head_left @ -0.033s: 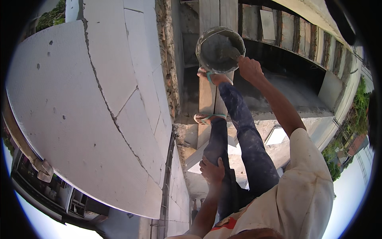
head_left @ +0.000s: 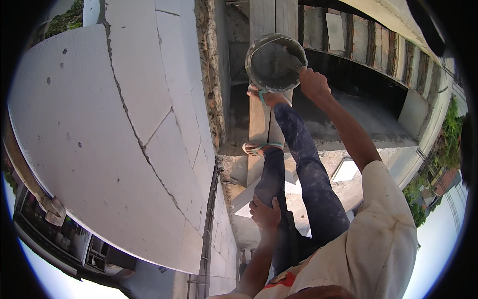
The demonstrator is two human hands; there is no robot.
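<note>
My right hand [head_left: 313,83] is closed round the handle of a trowel [head_left: 293,63], at the right rim of a round bucket [head_left: 249,70]. The trowel's blade is inside the bucket, against wet grey mortar [head_left: 269,60]. The bucket stands on wooden planks [head_left: 259,122], just beyond my farther foot. My left hand [head_left: 265,213] rests on my left knee with its fingers spread over the dark trousers, holding nothing.
A wall of white blocks [head_left: 134,124] with thin grey joints rises on the left. My feet, in green-strapped sandals [head_left: 261,148], stand on the narrow planks. A dark opening [head_left: 368,74] lies to the right, with a drop below. A hammer-like head [head_left: 56,213] sits by the wall's outer edge.
My right hand and the trowel have shifted very slightly to the right at the bucket's rim. My left hand has stayed on the knee.
</note>
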